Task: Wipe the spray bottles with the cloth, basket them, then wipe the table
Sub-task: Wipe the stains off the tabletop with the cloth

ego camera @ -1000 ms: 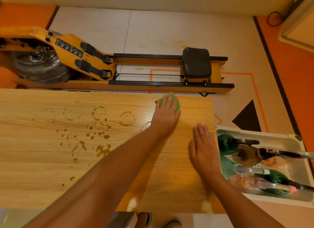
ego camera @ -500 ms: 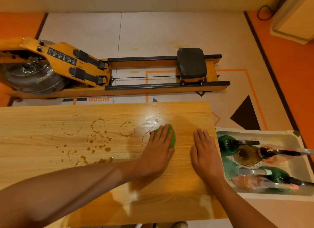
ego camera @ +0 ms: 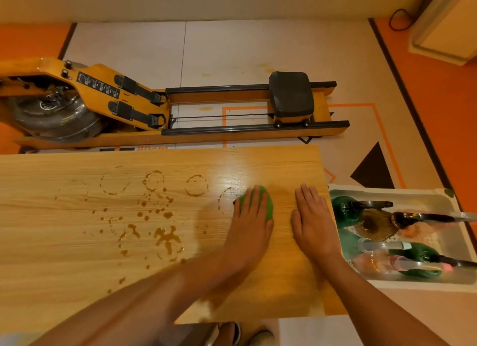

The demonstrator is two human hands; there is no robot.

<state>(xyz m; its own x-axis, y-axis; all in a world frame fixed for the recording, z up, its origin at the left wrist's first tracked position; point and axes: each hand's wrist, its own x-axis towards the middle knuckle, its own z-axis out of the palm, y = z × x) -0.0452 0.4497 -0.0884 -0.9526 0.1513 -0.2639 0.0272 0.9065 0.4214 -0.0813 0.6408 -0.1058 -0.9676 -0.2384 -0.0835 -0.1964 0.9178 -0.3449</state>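
Left grip: left hand (ego camera: 251, 225) pressed flat on green cloth (ego camera: 265, 206), fingers extended, palm down.
Right grip: right hand (ego camera: 313, 223) released, flat on desk (ego camera: 64, 242), just right of cloth.
Cloth: right part of desk, mid-depth.
Spills: brown rings and drops (ego camera: 165, 236) left of cloth.
Spray bottles (ego camera: 371, 223): lying in white basket (ego camera: 387, 192), right of desk.
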